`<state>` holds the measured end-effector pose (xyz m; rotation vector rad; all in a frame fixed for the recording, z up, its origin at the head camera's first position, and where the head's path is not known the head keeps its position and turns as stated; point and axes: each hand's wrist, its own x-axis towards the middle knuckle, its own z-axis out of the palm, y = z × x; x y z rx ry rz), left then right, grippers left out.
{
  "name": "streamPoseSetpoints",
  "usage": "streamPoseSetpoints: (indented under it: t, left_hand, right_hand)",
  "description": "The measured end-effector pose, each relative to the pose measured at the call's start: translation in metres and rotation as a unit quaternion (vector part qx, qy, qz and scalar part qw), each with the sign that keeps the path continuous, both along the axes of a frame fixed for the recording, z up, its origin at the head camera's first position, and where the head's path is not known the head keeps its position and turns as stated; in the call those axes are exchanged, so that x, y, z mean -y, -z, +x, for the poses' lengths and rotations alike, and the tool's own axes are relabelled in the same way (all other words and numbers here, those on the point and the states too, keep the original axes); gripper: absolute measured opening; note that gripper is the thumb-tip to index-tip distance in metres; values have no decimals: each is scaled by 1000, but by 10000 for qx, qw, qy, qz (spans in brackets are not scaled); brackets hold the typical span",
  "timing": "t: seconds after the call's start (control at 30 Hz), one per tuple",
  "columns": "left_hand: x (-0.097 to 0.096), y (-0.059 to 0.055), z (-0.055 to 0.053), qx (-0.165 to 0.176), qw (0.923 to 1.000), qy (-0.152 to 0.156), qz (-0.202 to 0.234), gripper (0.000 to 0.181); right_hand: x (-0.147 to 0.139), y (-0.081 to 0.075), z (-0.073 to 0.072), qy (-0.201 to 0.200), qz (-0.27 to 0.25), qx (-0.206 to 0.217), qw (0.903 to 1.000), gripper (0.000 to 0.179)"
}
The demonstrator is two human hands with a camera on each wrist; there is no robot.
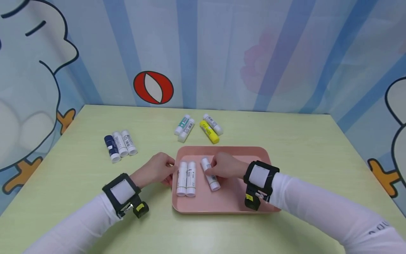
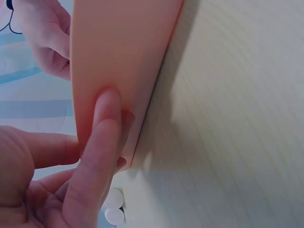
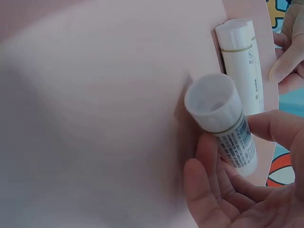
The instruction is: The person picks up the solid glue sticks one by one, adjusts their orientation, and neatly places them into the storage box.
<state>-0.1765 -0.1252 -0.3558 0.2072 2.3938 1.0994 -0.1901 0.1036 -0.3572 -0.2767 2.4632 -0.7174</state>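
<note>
A pink tray (image 1: 231,203) lies on the table, with two white glue sticks (image 1: 186,179) side by side near its left wall. My right hand (image 1: 226,165) pinches another white glue stick (image 3: 232,128) between thumb and fingers, slanted over the tray floor just right of that pair. Its hollow-looking round end faces the right wrist camera. At the tray's left edge, my left hand (image 1: 158,169) grips the rim. In the left wrist view its fingers (image 2: 97,147) press the outer wall, while another digit lies at the rim.
Left of the tray lie a navy glue stick (image 1: 112,148) and two white ones (image 1: 124,143). Behind it are a yellow glue stick (image 1: 209,132), a white one (image 1: 213,124) and a pair (image 1: 184,127), one with a teal label. A striped curtain (image 1: 209,53) hangs behind the table.
</note>
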Motion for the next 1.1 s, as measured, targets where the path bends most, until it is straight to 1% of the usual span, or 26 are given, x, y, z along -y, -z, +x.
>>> streamPoseSetpoints:
  t: [0.17,0.37,0.53,0.7,0.87,1.1]
  left_hand:
    - [0,1,-1,22,10000,-50,-8,26]
    - [0,1,0,18,10000,-58,22,27]
    - [0,0,1,30,10000,-55,32,28]
    - [0,2,1,0,10000,-28,87,29]
    - [0,2,1,-46,10000,2,72,28]
    - [0,2,0,-18,10000,-11,48,29]
  right_hand:
    - [4,-2,1,5,127,47,9999,22]
    - [9,-4,5,46,65,103,9999,22]
    - [10,-4,6,172,-80,140,9997,23]
    - [12,-2,6,391,-330,254,9984,23]
    - [14,1,6,463,-504,361,9970,22]
    - [15,3,7,645,-684,666,9933,26]
